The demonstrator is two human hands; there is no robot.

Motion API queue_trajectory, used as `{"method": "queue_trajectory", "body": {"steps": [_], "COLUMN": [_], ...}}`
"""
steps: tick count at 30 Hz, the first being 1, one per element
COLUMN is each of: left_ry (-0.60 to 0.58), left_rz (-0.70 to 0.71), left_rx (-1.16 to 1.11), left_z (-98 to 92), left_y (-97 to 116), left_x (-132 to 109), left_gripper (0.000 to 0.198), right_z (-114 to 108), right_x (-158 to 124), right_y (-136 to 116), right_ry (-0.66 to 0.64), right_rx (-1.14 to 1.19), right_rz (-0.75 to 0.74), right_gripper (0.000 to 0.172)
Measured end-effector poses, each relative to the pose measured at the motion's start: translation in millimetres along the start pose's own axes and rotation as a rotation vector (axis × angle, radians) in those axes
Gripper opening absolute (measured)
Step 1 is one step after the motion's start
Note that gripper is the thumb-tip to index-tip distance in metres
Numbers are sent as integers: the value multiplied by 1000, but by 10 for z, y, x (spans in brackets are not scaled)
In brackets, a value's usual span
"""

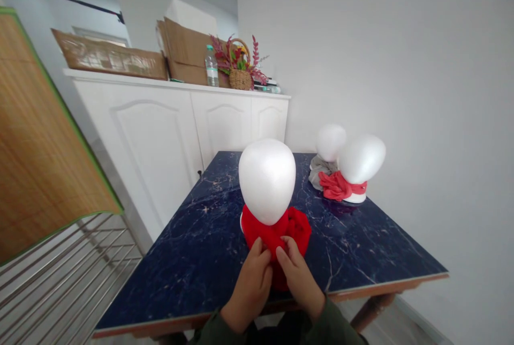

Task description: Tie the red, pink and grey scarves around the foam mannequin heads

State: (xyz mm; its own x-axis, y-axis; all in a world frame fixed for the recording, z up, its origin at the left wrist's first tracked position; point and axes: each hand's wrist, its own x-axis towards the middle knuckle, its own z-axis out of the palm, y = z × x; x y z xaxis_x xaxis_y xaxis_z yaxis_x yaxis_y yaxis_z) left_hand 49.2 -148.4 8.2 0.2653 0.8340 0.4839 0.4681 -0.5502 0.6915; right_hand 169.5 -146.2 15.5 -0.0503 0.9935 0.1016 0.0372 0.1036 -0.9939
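A white mannequin head (267, 179) stands upright near the middle of the dark blue marbled table (193, 259). Round its neck lies a bright red scarf (299, 227), bunched into a gathered loop on the right, with a part hanging down at the front. My left hand (254, 278) pinches the scarf at the front, just left of centre. My right hand (297, 272) grips it close by on the right, thumb and fingers closed on the cloth. The scarf's lower end is partly hidden behind my hands.
Two more white heads stand at the right back, one (361, 157) with a coral-red scarf (341, 186), the other (331, 142) with a grey scarf (319, 171). A white cabinet (152, 136) bears cardboard boxes (187, 53), a bottle (211, 68) and a flower basket (240, 79). A metal rack (88, 264) stands left.
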Motion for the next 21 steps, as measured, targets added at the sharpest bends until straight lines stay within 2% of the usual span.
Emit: {"method": "queue_trajectory", "body": {"steps": [3, 6, 8, 10, 13, 16, 19, 21], "left_ry": [-30, 72, 176, 214, 73, -66, -98, -67], "left_rz": [39, 7, -105, -271, -484, -523, -514, -551], "left_rx": [138, 175, 59, -139, -372, -489, -695, -844], "left_z": [-17, -15, -25, -53, -106, -127, -116, -124], "left_y": [39, 30, 7, -21, -68, -99, -109, -123], "left_x": [5, -15, -11, 30, 144, 241, 275, 281], "left_gripper": [30, 25, 20, 20, 31, 32, 26, 23], "right_z": [-6, 15, 41, 62, 72, 62, 31, -15], "right_x": [58, 118, 134, 134, 121, 104, 82, 72], "right_y": [-19, -32, -50, -75, -122, -168, -185, -168], "right_ry": [17, -95, -124, -98, -154, -233, -273, -286], "right_rx": [-20, 237, 461, 637, 804, 846, 778, 680], "right_rz": [8, 50, 75, 85, 113, 109, 106, 115], "right_gripper": [36, 32, 28, 26, 26, 25, 25, 25]}}
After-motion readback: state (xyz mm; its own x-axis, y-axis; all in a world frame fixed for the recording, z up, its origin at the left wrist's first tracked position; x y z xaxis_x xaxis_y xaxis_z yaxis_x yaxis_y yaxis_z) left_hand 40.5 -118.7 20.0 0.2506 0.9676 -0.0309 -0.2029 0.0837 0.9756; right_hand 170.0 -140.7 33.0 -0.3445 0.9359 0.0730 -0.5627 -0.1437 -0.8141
